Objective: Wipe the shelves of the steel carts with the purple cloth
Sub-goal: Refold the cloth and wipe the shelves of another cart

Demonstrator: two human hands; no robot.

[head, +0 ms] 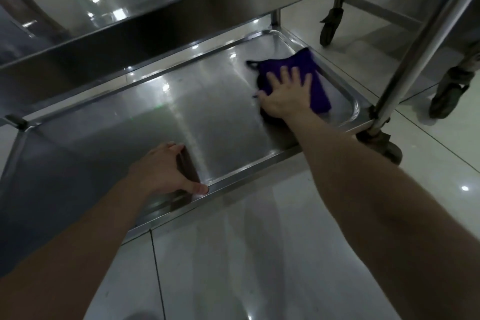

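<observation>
Tiled floor (259,254), bottom shelf (213,101): right hand (285,97) flat on purple cloth (298,61); left hand (161,169) open, bracing rim (259,163). Castors (389,149) may roll.

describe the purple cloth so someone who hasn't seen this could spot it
Start at the steel cart's bottom shelf. Go to its right end, where the right hand presses flat on the purple cloth. It is the only coloured thing on the bare metal.

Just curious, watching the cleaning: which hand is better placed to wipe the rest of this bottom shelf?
The right hand. It presses flat on the purple cloth on the shelf; the left hand only rests at the near rim, with no cloth.
</observation>
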